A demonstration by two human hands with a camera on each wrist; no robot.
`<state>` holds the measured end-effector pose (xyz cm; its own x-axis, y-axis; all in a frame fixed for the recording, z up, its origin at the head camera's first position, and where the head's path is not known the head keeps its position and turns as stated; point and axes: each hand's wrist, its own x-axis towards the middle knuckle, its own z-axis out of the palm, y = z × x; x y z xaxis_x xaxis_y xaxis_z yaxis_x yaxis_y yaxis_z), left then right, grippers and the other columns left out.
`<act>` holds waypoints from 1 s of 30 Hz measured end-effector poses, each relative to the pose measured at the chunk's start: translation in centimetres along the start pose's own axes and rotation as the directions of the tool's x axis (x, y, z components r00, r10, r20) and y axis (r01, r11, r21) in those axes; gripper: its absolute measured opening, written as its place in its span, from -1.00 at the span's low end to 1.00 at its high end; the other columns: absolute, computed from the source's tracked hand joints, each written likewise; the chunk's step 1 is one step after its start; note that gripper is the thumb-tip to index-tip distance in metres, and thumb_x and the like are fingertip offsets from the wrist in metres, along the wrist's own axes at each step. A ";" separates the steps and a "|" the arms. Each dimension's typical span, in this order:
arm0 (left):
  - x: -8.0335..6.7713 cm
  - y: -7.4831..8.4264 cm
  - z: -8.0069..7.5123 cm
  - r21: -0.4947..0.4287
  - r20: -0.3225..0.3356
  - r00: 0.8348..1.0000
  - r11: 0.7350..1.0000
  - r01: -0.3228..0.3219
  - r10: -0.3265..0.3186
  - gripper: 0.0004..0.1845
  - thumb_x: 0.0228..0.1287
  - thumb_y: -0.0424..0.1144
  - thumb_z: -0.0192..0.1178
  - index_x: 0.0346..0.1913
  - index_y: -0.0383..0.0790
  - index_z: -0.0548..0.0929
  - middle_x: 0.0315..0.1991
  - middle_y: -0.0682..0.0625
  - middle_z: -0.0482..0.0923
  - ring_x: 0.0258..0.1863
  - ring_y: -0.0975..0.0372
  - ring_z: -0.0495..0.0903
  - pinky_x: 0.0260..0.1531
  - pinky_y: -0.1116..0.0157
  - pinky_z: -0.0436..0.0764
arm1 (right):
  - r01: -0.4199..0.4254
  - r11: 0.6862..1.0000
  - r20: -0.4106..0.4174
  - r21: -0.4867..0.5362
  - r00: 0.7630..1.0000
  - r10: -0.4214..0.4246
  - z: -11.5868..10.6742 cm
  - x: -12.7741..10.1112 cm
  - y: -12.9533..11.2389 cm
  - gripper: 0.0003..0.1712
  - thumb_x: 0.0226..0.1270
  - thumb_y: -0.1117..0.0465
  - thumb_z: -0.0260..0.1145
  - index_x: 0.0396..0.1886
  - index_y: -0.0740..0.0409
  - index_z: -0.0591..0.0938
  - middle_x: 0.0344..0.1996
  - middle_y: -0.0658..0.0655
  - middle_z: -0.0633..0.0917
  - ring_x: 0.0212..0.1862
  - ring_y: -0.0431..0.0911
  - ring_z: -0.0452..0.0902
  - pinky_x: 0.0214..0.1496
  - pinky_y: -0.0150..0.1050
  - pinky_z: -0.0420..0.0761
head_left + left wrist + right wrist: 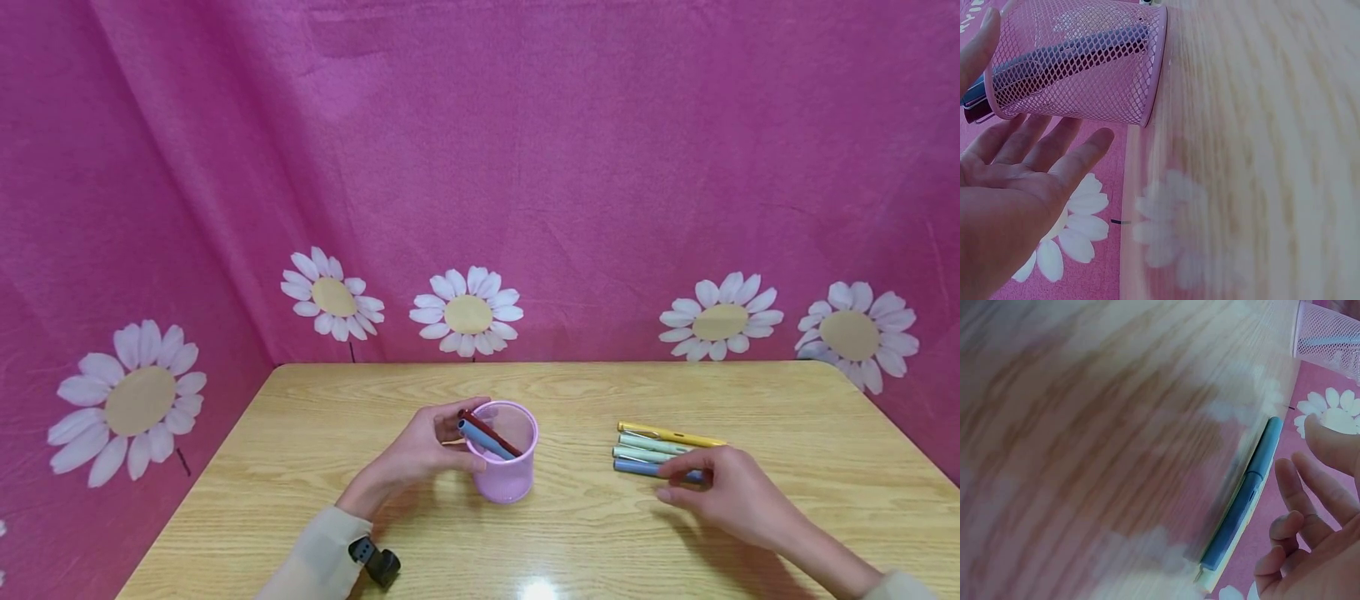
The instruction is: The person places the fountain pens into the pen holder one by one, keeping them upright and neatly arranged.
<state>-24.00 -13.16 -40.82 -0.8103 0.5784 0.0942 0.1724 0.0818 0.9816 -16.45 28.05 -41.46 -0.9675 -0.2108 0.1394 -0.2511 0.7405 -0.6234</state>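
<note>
A pink mesh cup (504, 467) stands upright near the middle of the wooden table (570, 542), with a red pen (487, 429) and a blue-grey pen (480, 439) leaning inside. My left hand (453, 440) is at the cup's left side, near the rim. In the left wrist view, this left hand (1035, 162) shows straight fingers and an open palm beside the cup (1079, 62). To the right lie a yellow pen (671, 435), two pale green pens (647, 446) and a blue pen (637, 467). My right hand (667, 486) hovers at the blue pen's right end. Its fingers (1297, 494) hang loosely curled beside the blue pen (1244, 500), gripping nothing.
Pink cloth with white daisies (467, 312) walls the table at the back and on both sides. A black wrist device (375, 560) sits on my left sleeve. Bare wood lies in front of the cup and behind the pens.
</note>
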 end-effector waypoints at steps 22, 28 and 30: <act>0.0 0.0 0.1 0.006 -0.011 1.000 1.000 0.020 -0.020 -0.10 0.21 -0.38 0.55 0.59 -0.27 0.35 0.38 -0.19 0.53 0.23 -0.01 0.62 0.26 0.13 0.61 | 0.135 0.988 -0.016 -0.067 0.990 -0.137 -1.1 0.0 3.7 -0.62 0.01 0.14 0.74 -0.13 -0.02 0.85 -0.27 -0.15 0.70 -0.27 -0.26 0.44 -0.33 -0.35 0.48; 0.0 0.1 0.2 0.021 -0.016 0.999 0.999 0.033 -0.032 -0.10 0.22 -0.39 0.55 0.60 -0.24 0.35 0.38 -0.16 0.54 0.22 0.00 0.63 0.29 0.13 0.59 | 0.133 0.988 0.011 -0.082 0.991 -0.133 -1.4 0.6 4.0 -0.64 0.03 0.08 0.74 -0.15 -0.07 0.85 -0.26 -0.16 0.68 -0.26 -0.25 0.45 -0.30 -0.34 0.47; 0.1 0.1 0.2 0.024 -0.019 0.999 0.999 0.034 -0.033 -0.10 0.22 -0.38 0.55 0.59 -0.24 0.36 0.38 -0.15 0.54 0.22 0.01 0.63 0.29 0.12 0.59 | 0.118 0.989 0.025 -0.091 0.993 -0.116 -1.4 0.8 3.9 -0.65 0.04 0.08 0.73 -0.15 -0.08 0.85 -0.24 -0.16 0.67 -0.22 -0.24 0.47 -0.25 -0.33 0.50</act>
<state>-23.92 -12.96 -40.74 -0.8258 0.5602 0.0645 0.1586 0.1208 0.9799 -18.24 31.71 -42.70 -0.9310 -0.3109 0.1913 -0.3646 0.7655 -0.5301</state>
